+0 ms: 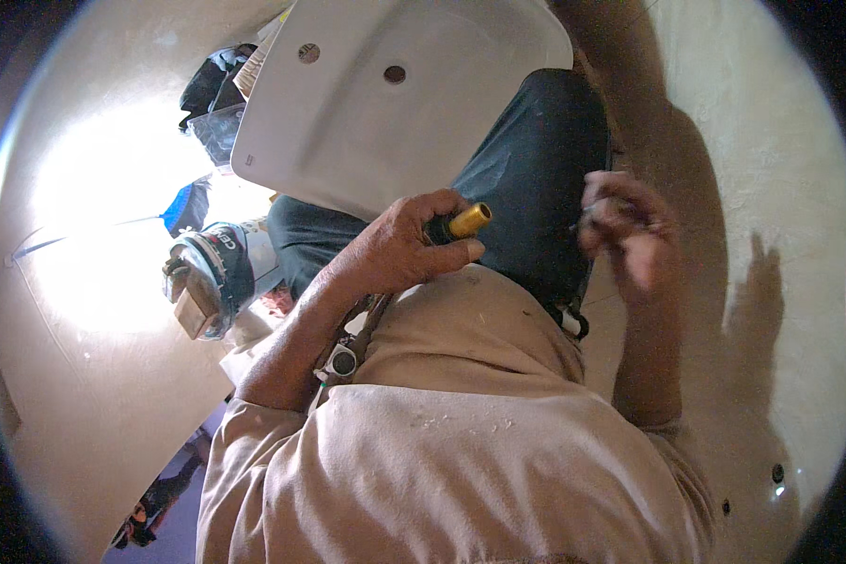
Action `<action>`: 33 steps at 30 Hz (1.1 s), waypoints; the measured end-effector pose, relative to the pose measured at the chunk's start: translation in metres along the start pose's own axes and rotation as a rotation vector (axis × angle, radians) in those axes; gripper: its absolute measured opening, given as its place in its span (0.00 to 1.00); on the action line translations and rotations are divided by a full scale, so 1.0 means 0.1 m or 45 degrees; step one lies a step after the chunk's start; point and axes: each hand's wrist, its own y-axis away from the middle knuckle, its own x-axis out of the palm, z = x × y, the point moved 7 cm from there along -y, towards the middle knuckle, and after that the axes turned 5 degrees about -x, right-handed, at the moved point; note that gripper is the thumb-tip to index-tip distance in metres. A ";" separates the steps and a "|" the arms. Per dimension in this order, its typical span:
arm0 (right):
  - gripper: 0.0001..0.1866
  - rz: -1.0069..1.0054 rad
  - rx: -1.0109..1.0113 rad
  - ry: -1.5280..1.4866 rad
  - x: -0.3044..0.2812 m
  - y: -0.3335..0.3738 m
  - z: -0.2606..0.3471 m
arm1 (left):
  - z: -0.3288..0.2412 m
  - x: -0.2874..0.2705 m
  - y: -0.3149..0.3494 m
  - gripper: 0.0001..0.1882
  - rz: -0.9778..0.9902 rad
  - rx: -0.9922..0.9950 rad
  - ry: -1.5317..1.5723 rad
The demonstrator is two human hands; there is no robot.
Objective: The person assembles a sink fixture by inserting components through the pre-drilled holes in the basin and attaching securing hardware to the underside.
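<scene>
The white basin (395, 103) and dark-trousered knee (536, 160) crowd the hands; apparently open wall (780, 188) lies rightward.

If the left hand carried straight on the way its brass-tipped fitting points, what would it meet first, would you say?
The left hand holds a brass-tipped fitting pointing toward the right hand. It would probably cross the dark trouser leg first, then reach that hand, though depth is unclear.

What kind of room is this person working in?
Probably a bathroom being fitted out. A white basin with tap holes rests on the person's lap, the left hand holds a brass fitting, and bare pale walls surround them.
</scene>
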 end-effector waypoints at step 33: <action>0.17 -0.318 -0.117 0.636 -0.45 -0.39 -0.19 | 0.40 -0.03 0.03 0.32 -0.013 0.152 0.233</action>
